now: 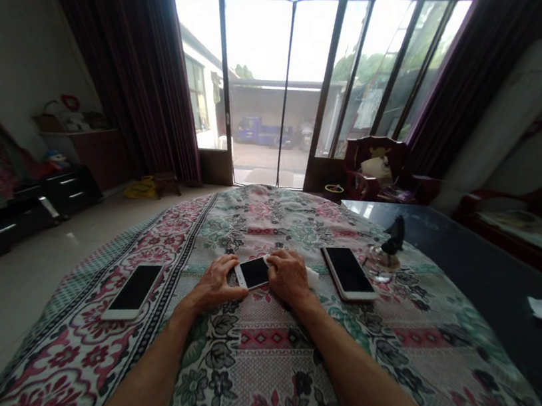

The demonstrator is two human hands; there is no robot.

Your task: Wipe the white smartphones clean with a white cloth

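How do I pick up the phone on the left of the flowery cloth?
Probably from above, pinching the white phone by its two long edges near the middle: it lies flat, screen up, on the cloth, both edges clear.

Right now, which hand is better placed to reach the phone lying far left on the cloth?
Probably the left hand: it grips the middle phone at its left end, nearer the far-left phone; the right hand would cross over.
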